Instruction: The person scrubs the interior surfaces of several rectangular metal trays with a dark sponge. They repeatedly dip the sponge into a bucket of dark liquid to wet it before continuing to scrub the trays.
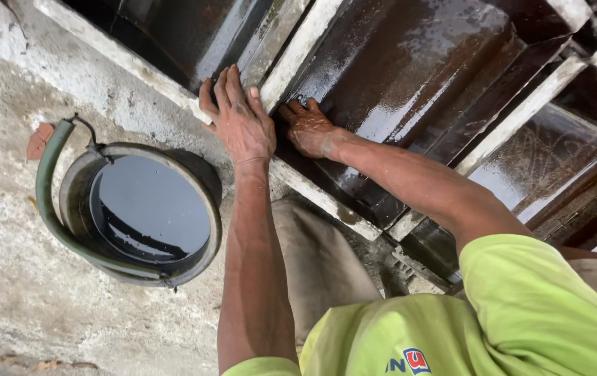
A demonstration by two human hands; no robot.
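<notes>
Here, left hand [241,124] flat on mould rim [298,52], right hand [310,129] inside, bucket [142,212] nearby, perhaps oil-filled

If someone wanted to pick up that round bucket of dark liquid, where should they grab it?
Probably by the green handle, coming from above on the bucket's left side. The handle lies folded down along that rim, and the bucket is full of dark liquid, so a level, upright lift seems safest.

Round grey metal bucket of dark liquid [148,212]: one. Green hose handle looped on the bucket [51,209]: one. Dark, wet, oil-coated metal mould compartments [410,76]: at least four in view. Pale concrete-crusted divider rails [298,52]: several. Hands: two, left [241,125] and right [310,129].
</notes>
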